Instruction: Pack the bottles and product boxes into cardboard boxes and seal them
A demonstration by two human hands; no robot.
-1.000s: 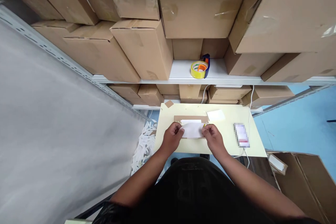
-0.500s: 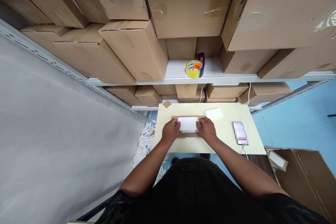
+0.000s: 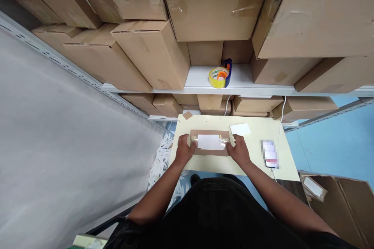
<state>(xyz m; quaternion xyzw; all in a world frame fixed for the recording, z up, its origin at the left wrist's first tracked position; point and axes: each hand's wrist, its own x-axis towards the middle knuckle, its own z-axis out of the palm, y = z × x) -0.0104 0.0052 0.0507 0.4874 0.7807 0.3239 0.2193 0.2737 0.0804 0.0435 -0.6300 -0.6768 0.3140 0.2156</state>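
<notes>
A metal rack (image 3: 263,89) stacked with brown cartons (image 3: 216,4) is noted along the far side. Below it, a pale surface (image 3: 210,163) is occupied near its middle by a taped cardboard box (image 3: 210,132), laid flat. At its left end the box is touched by the thumb of the left hand (image 3: 188,143); its right end is touched likewise by the right hand (image 3: 233,143). On each hand the fingers are bent just beside the box (whether it is actually clasped cannot be told). On the shelf above, a tape dispenser (image 3: 228,73) is seated with a yellow roll (image 3: 217,83). A white label (image 3: 209,142) is centred on the box's top, between the hands. A phone (image 3: 269,153), display blurred, is placed well right. Behind the right hand, a white card (image 3: 240,128) is found.
</notes>
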